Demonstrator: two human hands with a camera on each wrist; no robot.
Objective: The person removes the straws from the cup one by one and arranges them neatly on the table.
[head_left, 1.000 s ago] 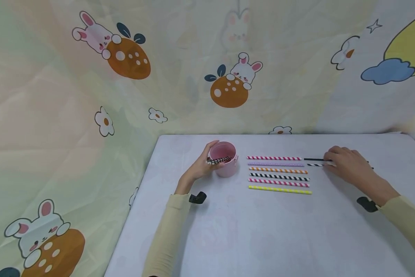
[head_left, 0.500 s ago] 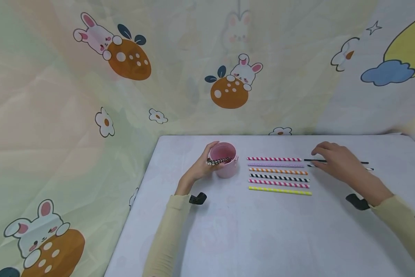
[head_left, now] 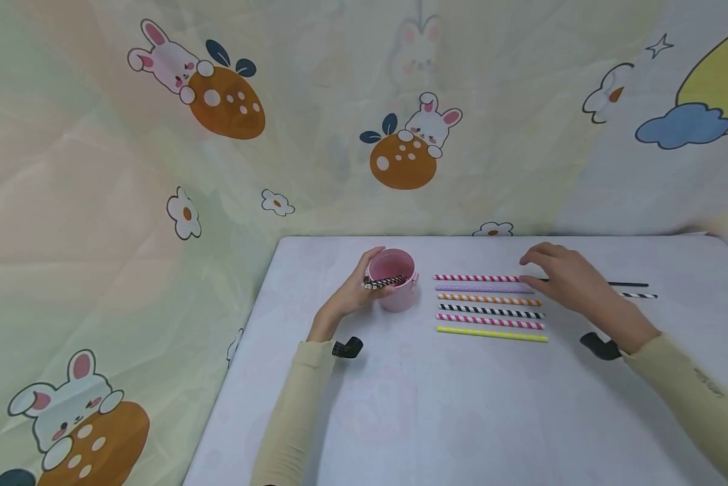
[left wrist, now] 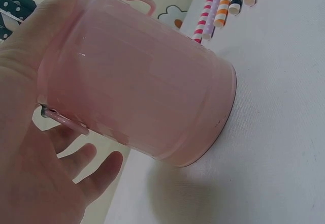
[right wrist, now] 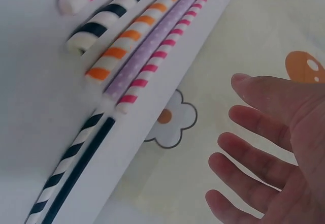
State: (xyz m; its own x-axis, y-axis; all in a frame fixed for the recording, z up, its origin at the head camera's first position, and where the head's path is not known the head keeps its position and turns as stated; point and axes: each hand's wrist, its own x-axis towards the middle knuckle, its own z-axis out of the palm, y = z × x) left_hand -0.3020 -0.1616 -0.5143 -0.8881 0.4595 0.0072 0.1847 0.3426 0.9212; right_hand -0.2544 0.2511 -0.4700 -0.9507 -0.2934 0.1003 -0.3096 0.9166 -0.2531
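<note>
My left hand [head_left: 353,290] grips the rim of a small pink pail [left wrist: 142,82], tilted in the left wrist view. Dark straws with white dots [head_left: 385,282] lie across the pail's mouth, beside my thumb. To the right of the pail, several striped paper straws lie in a row, among them a red-and-white one [head_left: 476,277], a lilac one [right wrist: 152,43] and an orange-and-white one [head_left: 488,300]. My right hand [head_left: 567,278], fingers loose and apart, hovers by the red straw's right end. Partly behind it lie a thin black straw [head_left: 628,284] and a black-and-white one [right wrist: 63,170].
The white table [head_left: 461,412] ends at a patterned cloth backdrop [head_left: 315,135] with rabbits and flowers. A yellow straw [head_left: 491,334] is the nearest of the row to the front. Black wrist mounts [head_left: 348,347] show at both sleeves.
My right hand has moved left from over the thin black straw toward the red straw's right end. The left hand and pail have stayed in place.
</note>
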